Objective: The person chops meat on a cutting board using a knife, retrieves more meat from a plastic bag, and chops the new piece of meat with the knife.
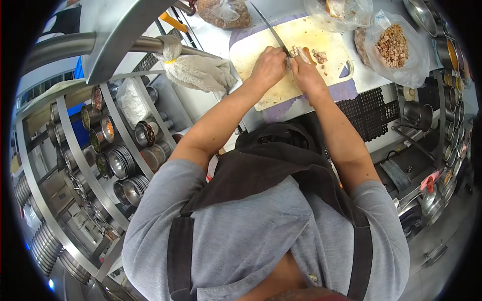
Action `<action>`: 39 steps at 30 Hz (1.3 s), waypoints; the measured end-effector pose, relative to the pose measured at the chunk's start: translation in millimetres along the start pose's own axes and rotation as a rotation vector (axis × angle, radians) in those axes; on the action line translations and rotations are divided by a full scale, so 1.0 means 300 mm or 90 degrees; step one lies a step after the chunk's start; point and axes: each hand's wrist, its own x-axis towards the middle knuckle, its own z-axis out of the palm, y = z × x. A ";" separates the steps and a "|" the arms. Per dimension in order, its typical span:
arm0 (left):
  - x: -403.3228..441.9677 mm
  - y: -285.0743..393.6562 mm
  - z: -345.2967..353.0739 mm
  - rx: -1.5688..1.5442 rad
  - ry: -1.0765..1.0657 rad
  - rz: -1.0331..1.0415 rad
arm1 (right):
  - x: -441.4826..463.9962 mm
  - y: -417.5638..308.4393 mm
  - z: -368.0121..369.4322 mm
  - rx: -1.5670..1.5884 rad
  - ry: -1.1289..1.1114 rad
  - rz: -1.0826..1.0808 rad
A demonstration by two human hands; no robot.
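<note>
A long knife (pixel 273 31) points away from me over a pale cutting board (pixel 251 57), its blade tilted toward the upper left. My right hand (pixel 307 75) is closed around its handle end, which the fingers hide. Left of the blade, my left hand (pixel 271 64) is curled with its fingertips down on the board. Whatever lies under those fingers is hidden. Just right of the blade are pale and orange-brown pieces of meat (pixel 303 53). A small heap of chopped meat (pixel 320 56) sits farther right on the board.
A bag of chopped meat (pixel 393 46) stands at the right. Another filled plastic bag (pixel 224 12) lies behind the board, with a clear bag (pixel 339 8) at the back. A grey cloth (pixel 198 72) hangs from a rail at left. Shelves of metal bowls (pixel 120 161) flank me.
</note>
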 end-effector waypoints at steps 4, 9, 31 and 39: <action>-0.023 -0.003 0.032 0.031 0.017 -0.004 | -0.090 0.064 -0.006 -0.037 -0.013 -0.001; -0.017 0.017 -0.068 -0.070 -0.095 -0.077 | -0.263 0.068 -0.107 0.058 -0.075 0.122; -0.123 -0.064 -0.210 0.070 -0.264 -0.272 | -0.398 0.077 -0.023 0.182 -0.115 0.131; -0.072 0.051 -0.072 -0.119 -0.078 -0.217 | -0.383 0.095 -0.102 0.118 -0.030 0.141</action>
